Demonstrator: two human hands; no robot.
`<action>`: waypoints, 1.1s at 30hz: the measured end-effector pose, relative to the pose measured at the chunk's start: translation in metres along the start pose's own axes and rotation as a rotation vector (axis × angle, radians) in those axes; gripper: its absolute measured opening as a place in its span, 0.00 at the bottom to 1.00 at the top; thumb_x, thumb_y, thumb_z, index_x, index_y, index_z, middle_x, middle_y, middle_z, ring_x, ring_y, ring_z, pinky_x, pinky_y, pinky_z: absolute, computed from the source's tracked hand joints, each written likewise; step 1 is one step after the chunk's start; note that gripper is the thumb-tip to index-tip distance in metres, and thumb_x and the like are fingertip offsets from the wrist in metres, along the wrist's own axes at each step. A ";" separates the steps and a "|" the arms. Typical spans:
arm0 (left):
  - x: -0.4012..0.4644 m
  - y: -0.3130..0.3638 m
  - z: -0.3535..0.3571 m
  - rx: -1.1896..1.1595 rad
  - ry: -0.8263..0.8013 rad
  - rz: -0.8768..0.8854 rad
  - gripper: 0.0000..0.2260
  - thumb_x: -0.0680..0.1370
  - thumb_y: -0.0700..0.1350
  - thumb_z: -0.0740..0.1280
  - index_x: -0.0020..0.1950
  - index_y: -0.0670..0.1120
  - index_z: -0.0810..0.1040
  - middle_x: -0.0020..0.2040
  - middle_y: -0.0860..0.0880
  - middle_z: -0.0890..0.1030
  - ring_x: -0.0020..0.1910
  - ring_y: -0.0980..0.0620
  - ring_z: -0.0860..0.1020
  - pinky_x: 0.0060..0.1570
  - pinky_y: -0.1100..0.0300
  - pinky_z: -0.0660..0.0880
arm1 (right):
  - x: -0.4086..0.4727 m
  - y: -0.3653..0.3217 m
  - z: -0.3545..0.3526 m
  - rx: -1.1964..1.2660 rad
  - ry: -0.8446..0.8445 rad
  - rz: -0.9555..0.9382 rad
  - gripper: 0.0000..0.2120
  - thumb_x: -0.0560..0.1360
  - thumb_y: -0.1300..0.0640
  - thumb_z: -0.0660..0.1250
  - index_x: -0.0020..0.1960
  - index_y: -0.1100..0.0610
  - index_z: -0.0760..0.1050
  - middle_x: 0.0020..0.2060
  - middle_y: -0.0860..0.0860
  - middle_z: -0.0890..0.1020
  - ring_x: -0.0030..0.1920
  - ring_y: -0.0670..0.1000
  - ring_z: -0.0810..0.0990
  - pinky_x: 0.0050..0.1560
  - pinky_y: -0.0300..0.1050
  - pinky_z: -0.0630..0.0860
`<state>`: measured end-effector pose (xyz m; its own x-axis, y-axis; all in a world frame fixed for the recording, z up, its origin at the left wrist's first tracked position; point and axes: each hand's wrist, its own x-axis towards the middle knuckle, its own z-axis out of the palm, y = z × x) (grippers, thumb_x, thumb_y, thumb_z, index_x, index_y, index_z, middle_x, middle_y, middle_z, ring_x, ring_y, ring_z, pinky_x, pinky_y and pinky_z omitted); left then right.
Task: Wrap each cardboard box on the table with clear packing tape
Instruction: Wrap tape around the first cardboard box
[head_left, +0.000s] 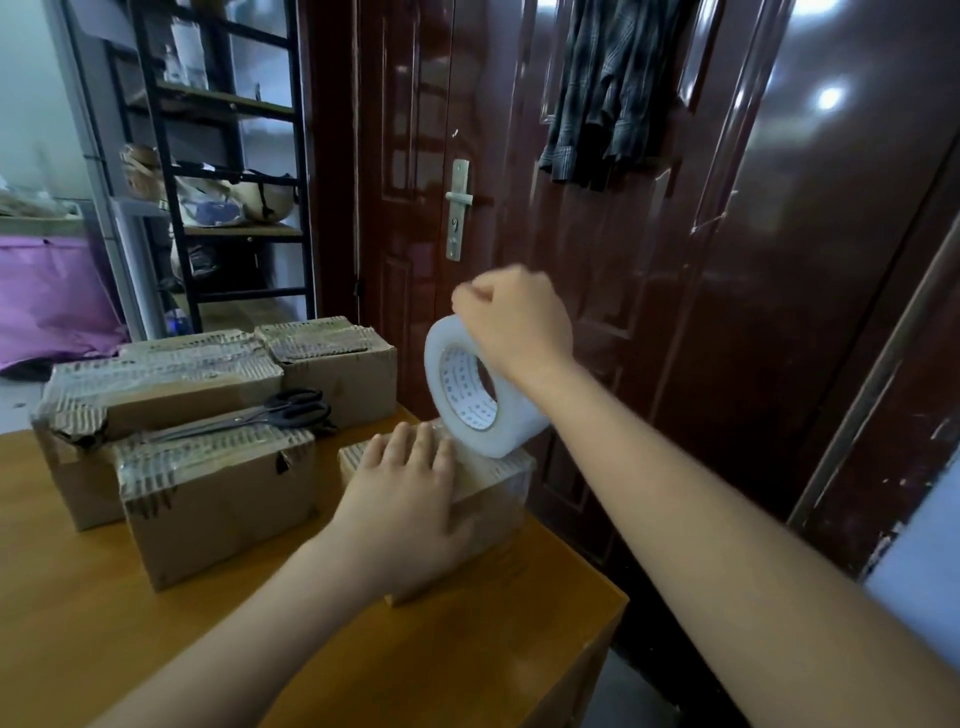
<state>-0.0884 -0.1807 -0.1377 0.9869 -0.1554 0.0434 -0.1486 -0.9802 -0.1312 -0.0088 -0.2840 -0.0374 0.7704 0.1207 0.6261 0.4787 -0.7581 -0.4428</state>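
Right hand: curled round tape roll, roll's lower edge touching box top. Left hand: flat, fingers straight, pressing same box at tabletop right edge. 4 boxes leftward; scissors on top.

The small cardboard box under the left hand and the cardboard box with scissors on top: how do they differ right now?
The small cardboard box under the left hand sits at the wooden table's right edge; the cardboard box carrying the black scissors sits further left. The first is pressed flat by the left hand, with the clear tape roll, gripped by the right hand, standing on it; the second is untouched. Both are brown, with torn corrugated tops.
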 end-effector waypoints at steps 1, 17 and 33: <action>0.003 -0.001 0.002 -0.006 0.021 -0.014 0.36 0.80 0.65 0.46 0.80 0.43 0.46 0.80 0.43 0.48 0.78 0.42 0.46 0.76 0.46 0.46 | -0.008 0.006 0.005 0.028 0.031 0.018 0.16 0.76 0.52 0.61 0.33 0.56 0.78 0.30 0.48 0.78 0.33 0.49 0.75 0.32 0.44 0.67; 0.011 -0.003 0.009 0.003 0.071 0.002 0.36 0.81 0.61 0.53 0.79 0.40 0.47 0.79 0.40 0.50 0.78 0.42 0.49 0.76 0.47 0.48 | -0.075 0.055 0.036 0.103 0.187 -0.191 0.36 0.72 0.59 0.70 0.76 0.47 0.60 0.76 0.47 0.59 0.68 0.42 0.63 0.44 0.37 0.74; 0.013 0.001 0.013 0.000 0.103 -0.042 0.35 0.81 0.62 0.55 0.79 0.40 0.50 0.79 0.41 0.53 0.78 0.42 0.51 0.76 0.47 0.52 | -0.110 0.036 -0.095 -0.179 -0.577 -0.080 0.33 0.66 0.55 0.73 0.70 0.42 0.70 0.64 0.39 0.74 0.62 0.45 0.73 0.61 0.49 0.73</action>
<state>-0.0746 -0.1819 -0.1499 0.9805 -0.1262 0.1507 -0.1073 -0.9860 -0.1274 -0.1169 -0.3853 -0.0611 0.8630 0.4712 0.1821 0.5045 -0.8223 -0.2632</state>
